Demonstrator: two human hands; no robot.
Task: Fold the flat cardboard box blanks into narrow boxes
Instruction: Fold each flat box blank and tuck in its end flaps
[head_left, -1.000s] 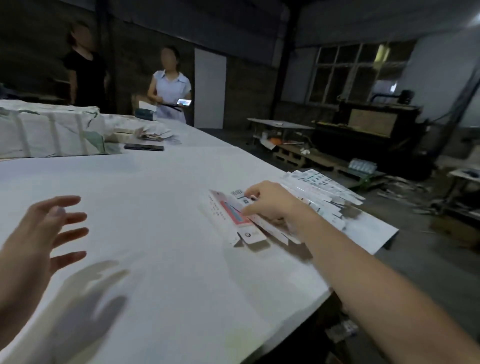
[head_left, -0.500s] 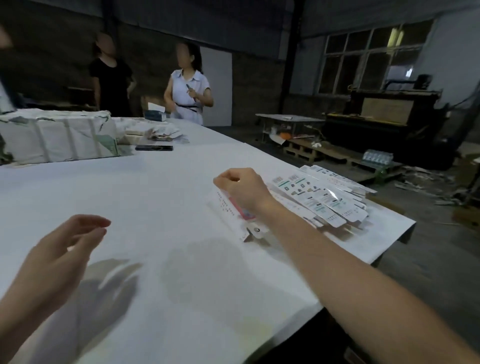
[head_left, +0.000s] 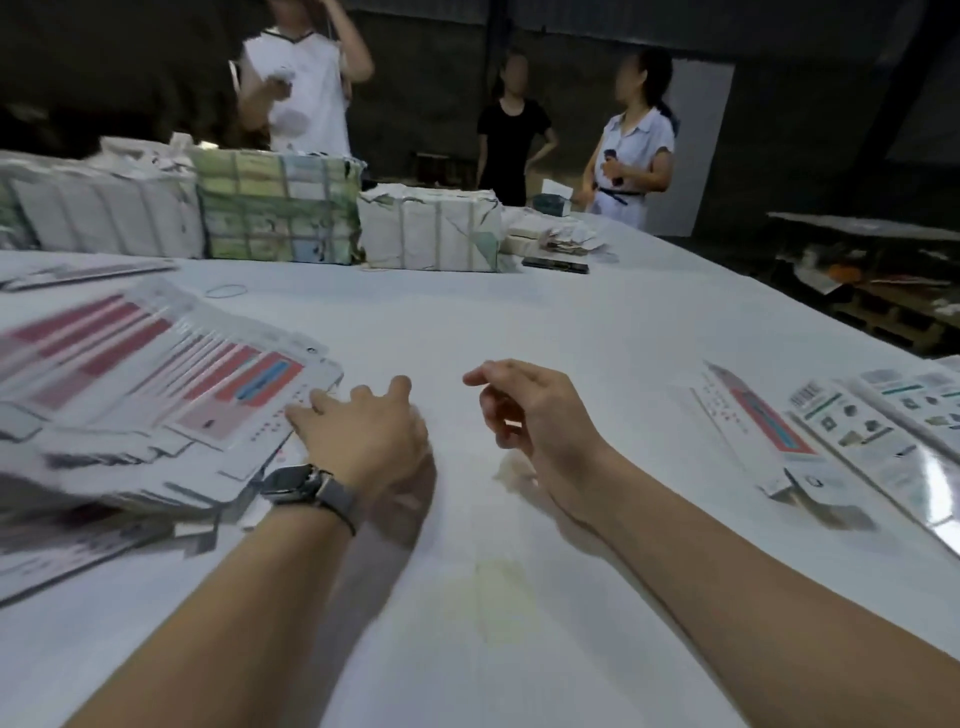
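Note:
A fanned stack of flat white and red box blanks (head_left: 156, 364) lies on the white table (head_left: 493, 322) at the left. My left hand (head_left: 363, 436), with a watch on its wrist, rests its fingertips on the near right edge of the top blank. Holding nothing, my right hand (head_left: 535, 410) hovers over the table's middle with its fingers loosely curled. At the right lies a narrow white and red box (head_left: 753, 421), and beside it several more white boxes (head_left: 872, 431) with green print.
Wrapped paper bundles (head_left: 280, 208) line the far side of the table. A dark phone (head_left: 556, 265) and a rubber band (head_left: 225, 290) lie near them. Three people (head_left: 514, 135) stand behind the table. The table's right edge drops to a dim floor with pallets.
The view has swung left. My right hand has let go of the narrow box and drawn back to the middle. My left hand has reached onto the stack of blanks.

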